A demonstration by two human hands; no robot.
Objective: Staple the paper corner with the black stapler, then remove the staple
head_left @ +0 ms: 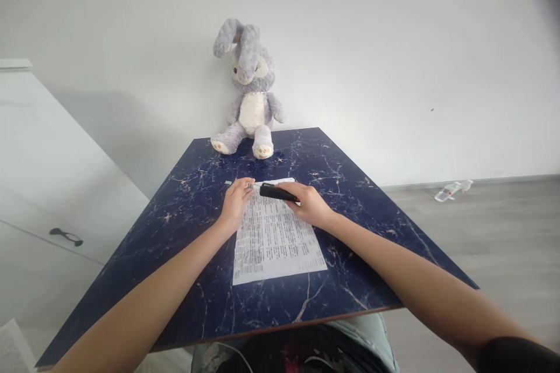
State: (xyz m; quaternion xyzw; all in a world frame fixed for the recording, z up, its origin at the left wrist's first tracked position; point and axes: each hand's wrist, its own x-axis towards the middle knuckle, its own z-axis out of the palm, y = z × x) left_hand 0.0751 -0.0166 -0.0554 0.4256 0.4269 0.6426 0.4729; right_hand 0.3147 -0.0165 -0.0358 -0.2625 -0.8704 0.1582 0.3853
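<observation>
The right hand (pixel 308 204) has its fingers clamped on a black oblong tool (pixel 275 192) at the far edge of the printed sheet (pixel 275 245), mid-tabletop (pixel 371 215). The left hand (pixel 236 201) rests on the sheet's far left corner; whether its fingers pinch it cannot be told.

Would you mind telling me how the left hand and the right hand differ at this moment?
The left hand lies on the top left corner of the sheet, while the right hand is at its top right. The right hand is closed around a black tool, held roughly level along the top edge; the left hand holds no such tool and only touches that edge. Both rest low on the sheet, over the table.
</observation>
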